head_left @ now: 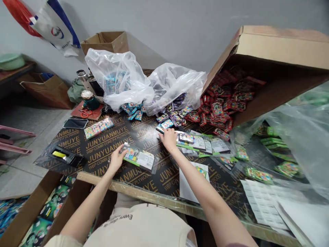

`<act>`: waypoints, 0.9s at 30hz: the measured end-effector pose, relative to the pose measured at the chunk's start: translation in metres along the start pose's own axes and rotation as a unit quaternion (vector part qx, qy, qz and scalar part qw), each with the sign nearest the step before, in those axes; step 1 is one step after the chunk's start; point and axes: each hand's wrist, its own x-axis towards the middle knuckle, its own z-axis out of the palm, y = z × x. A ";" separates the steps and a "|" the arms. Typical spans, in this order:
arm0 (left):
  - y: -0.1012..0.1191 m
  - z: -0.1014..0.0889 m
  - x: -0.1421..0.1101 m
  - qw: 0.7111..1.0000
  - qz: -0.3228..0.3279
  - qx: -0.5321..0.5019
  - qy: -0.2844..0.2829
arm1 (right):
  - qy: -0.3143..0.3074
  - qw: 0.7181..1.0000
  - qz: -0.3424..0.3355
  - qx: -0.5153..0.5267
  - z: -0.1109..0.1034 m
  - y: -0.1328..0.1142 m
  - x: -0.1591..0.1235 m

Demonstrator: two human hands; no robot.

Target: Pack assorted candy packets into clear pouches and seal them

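Phone (75, 123) on tbl (145, 138), L of bagged card (144, 160)

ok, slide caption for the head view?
Left hand holds a printed pouch, right hand at a blue packet.

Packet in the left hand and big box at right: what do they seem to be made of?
Packet: probably clear, glossy plastic around a printed insert, judging by its see-through edge. Big box: matte cardboard, judging by its plain brown panels.

Left hand (117, 160) at eight o'clock pinching a pouch (138, 158), right hand (170, 138) at a blue packet (167, 124) dead centre, carton (280, 48) gaping at two!
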 end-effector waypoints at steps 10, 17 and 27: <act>0.021 0.014 -0.024 0.987 0.123 0.102 0.011 | 0.017 0.994 -0.035 0.099 0.006 0.016 -0.015; 0.076 0.048 -0.017 0.963 -0.039 -0.148 -0.223 | -0.128 0.910 -0.252 0.302 -0.054 0.012 -0.086; 0.072 0.089 -0.051 0.935 -0.057 -0.231 -0.261 | 0.051 0.970 -0.148 0.187 -0.059 0.007 -0.146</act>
